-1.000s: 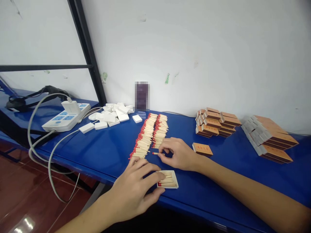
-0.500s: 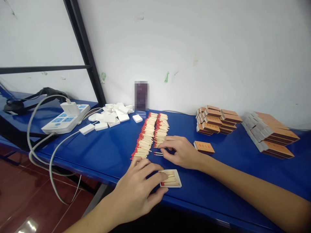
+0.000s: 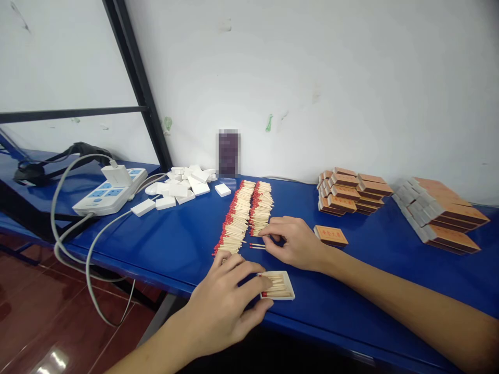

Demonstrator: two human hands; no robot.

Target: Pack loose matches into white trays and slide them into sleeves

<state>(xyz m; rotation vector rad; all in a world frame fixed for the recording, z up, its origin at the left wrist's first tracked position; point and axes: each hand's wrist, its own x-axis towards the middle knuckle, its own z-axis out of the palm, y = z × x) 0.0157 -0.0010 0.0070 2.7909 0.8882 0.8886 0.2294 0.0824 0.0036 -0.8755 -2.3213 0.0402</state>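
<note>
Two long rows of red-tipped matches, a left row (image 3: 236,218) and a right row (image 3: 261,208), lie on the blue table (image 3: 167,249). My right hand (image 3: 294,241) is at the near end of the right row, thumb and index finger pinched together at the matches; what is between the tips is too small to tell. A few loose matches (image 3: 257,245) lie beside those fingertips. My left hand (image 3: 232,296) grips the left end of a white tray (image 3: 290,286) with matches in it, its fingers partly over them.
One orange matchbox (image 3: 331,236) lies beyond my right forearm. Stacked matchboxes (image 3: 345,189) and larger grey-ended boxes (image 3: 440,210) stand at the right. White small boxes (image 3: 187,184), a power strip (image 3: 111,192) and cables are at the left.
The view has shifted slightly, so everything sits a little further right. Both hands keep nearly the same pose, the left on the tray and the right at the row.
</note>
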